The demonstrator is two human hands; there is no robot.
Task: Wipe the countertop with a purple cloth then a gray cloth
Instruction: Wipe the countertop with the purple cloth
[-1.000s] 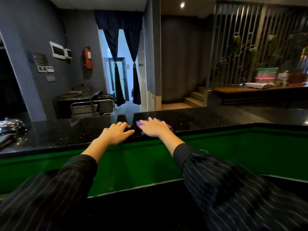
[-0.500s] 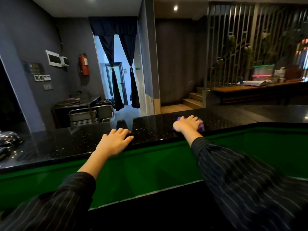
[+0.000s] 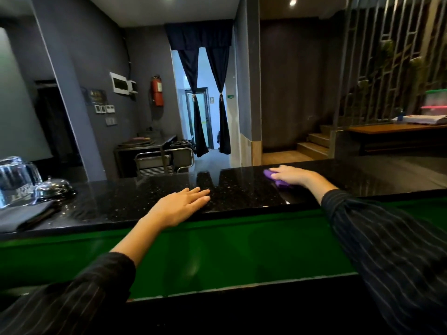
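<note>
Purple-cloth stage under way, judging by the layout; gray stage not begun

Near edge of the table (image 3: 121,209): left hand (image 3: 180,206) lies flat, palm down, fingers straight and together, holding nothing. It looks like a brace. Heel of the hand sits right at the near edge, above the green front panel (image 3: 217,250)

Left end of the table: gray cloth (image 3: 21,217) folded, lying close to the near edge, untouched. Just behind it a domed metal bell (image 3: 53,188) and an upturned glass jug (image 3: 14,180). These crowd that end; wiping there would mean going around them or lifting them

Further in, toward the far edge and right of centre: right hand (image 3: 294,176) pressed flat over the purple cloth (image 3: 275,178), fingers spread on top, pinning it to the surface rather than clenching it. Cloth shows only at the fingertips and below the palm

Open room: the black stone runs bare between the two hands and on to the right end, nothing standing on it. Far edge drops to the room beyond, so a long stroke could push the cloth off
</note>
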